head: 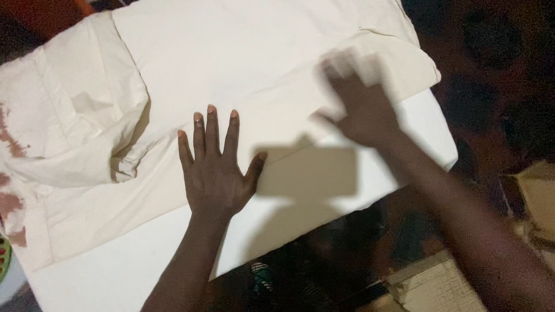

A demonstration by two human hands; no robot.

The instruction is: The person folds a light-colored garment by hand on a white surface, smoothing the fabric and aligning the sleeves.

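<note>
Pressing my left hand [215, 173] flat, fingers apart, on the cream garment [231, 75]; my blurred right hand [364, 110] is sweeping open beyond it, smoothing.

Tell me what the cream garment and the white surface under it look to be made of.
Cream garment: looks like woven cotton-type cloth, matte, with soft creases and folds; the left hand presses it flat. White surface: smooth, matte, straight-edged, possibly a padded board or sheet-covered table; cannot tell which.
</note>
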